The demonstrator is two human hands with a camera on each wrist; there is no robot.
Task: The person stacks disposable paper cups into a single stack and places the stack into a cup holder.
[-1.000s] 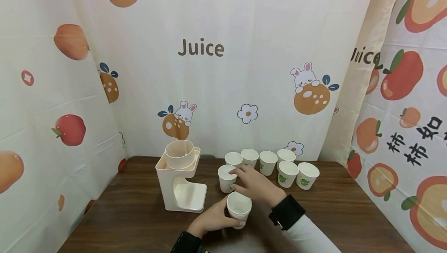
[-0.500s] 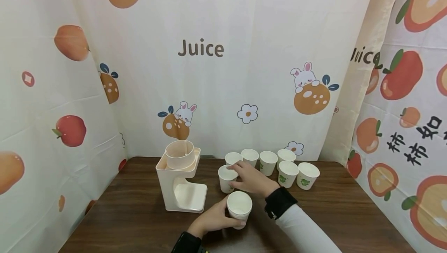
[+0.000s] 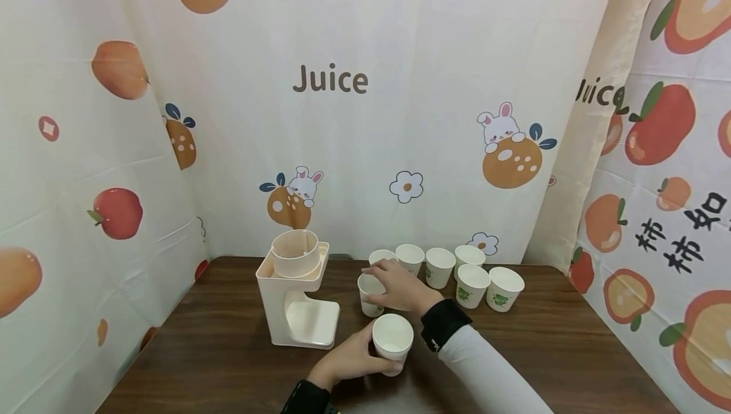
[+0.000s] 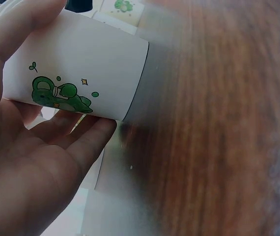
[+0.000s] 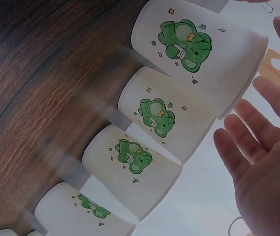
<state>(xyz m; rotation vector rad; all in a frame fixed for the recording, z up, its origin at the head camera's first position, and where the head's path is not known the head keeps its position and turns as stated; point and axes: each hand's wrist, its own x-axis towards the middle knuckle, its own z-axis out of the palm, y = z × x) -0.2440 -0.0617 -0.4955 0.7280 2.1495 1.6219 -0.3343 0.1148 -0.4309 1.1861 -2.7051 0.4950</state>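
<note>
In the head view my left hand [image 3: 355, 357] grips a white paper cup [image 3: 393, 333] near the front of the table. Lines below its rim suggest nested cups, but I cannot tell how many. The left wrist view shows my thumb and fingers around this cup [image 4: 81, 59], which has a green bear print. Just beyond it, my right hand [image 3: 400, 286] hovers over another paper cup [image 3: 372, 305], partly covering it. In the right wrist view the fingers of my right hand [image 5: 265, 142] are spread loosely beside the rim of the nearest cup [image 5: 204, 54]; contact is unclear.
A cream juicer-like stand [image 3: 273, 306] with a round open holder on top stands at the left. More white paper cups [image 3: 440, 268] are grouped along the back and right. Behind the brown wooden table [image 3: 217, 338] hangs a fruit-print curtain [image 3: 365, 134].
My right hand has shifted slightly left and further over the nearest standing cup, its forearm following. My left hand and its cup stay in place.
</note>
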